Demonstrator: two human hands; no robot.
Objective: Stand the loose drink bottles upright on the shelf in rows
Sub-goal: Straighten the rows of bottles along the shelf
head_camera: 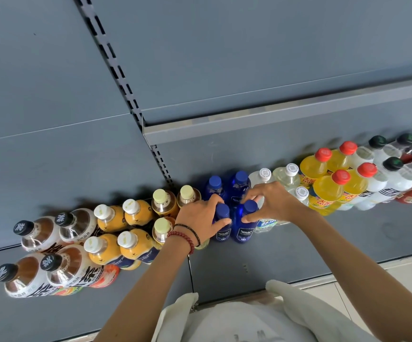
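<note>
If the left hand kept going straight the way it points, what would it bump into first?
Probably the back blue bottle, just behind the front blue bottle that the left hand grips; depth is hard to judge here.

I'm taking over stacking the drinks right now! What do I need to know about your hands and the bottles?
Left hand: fingers curled round the front-left blue plastic bottle, which stands upright on the grey metal shelf.
Right hand: grips the front-right blue plastic bottle beside it, also upright.
Done: two more blue bottles stand right behind them. The other drink bottles stand in two-deep rows on both sides.
Left: let go of both bottles. No bottle lies loose in view; I cannot tell if more wait elsewhere.
</note>
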